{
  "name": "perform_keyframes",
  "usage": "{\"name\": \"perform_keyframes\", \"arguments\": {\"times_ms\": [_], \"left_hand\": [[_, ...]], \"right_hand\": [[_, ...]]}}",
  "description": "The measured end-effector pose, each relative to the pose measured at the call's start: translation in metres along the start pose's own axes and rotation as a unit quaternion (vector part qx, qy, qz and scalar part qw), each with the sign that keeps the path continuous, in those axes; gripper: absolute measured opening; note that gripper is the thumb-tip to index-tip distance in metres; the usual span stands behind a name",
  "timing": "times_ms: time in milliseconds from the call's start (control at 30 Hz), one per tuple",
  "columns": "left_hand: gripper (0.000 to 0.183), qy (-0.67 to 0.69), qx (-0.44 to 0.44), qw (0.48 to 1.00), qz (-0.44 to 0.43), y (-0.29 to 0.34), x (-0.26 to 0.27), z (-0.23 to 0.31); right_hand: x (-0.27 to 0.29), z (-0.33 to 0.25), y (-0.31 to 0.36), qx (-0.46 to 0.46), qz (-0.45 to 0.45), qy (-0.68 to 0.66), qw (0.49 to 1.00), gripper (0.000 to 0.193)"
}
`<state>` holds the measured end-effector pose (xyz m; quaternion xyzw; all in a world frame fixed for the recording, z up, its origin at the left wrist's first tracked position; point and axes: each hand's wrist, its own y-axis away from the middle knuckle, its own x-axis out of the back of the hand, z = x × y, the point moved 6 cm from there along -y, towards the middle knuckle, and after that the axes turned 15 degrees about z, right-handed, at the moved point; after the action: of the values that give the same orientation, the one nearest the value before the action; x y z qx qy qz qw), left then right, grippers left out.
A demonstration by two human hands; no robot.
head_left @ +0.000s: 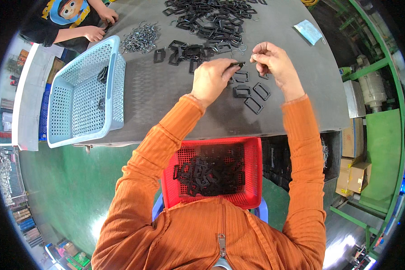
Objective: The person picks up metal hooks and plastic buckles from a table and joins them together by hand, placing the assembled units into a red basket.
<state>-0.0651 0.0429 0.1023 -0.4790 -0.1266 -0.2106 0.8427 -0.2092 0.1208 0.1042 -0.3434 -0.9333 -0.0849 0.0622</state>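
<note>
Black frame [239,64], clamped edge-on in the left hand [210,80], seems light and stiff, best held by its rim; the right hand [272,64]'s grip cannot be told.

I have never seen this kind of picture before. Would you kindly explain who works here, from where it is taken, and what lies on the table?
There is no machine: the bare left hand and right hand belong to a person in an orange top. A fisheye camera on that person's head looks down, so straight edges bend.

On the grey table lie black rectangular frames, metal hooks and a light blue face mask. The left hand pinches a small black piece; whether the right holds anything is unclear. Below, a red basket contains black parts.
</note>
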Motion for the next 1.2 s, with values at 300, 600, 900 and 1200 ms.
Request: {"name": "perform_keyframes", "arguments": {"times_ms": [300, 600, 900, 1200], "left_hand": [[0.022, -0.007, 0.116, 0.993, -0.021, 0.022, 0.021, -0.049], [0.028, 0.096, 0.021, 0.976, -0.195, 0.100, 0.028, -0.003], [0.041, -0.024, 0.018, 0.988, -0.149, 0.100, 0.014, -0.016], [0.056, 0.190, 0.091, 0.896, -0.390, 0.158, 0.103, 0.050]], "right_hand": [[0.052, 0.027, -0.019, 0.199, 0.215, 0.438, 0.850, 0.032], [-0.024, 0.087, 0.059, 0.344, 0.202, 0.358, 0.844, 0.043], [-0.063, 0.081, 0.073, 0.363, 0.142, 0.432, 0.813, 0.041], [-0.074, 0.066, 0.192, 0.306, 0.023, 0.347, 0.886, 0.027]]}}
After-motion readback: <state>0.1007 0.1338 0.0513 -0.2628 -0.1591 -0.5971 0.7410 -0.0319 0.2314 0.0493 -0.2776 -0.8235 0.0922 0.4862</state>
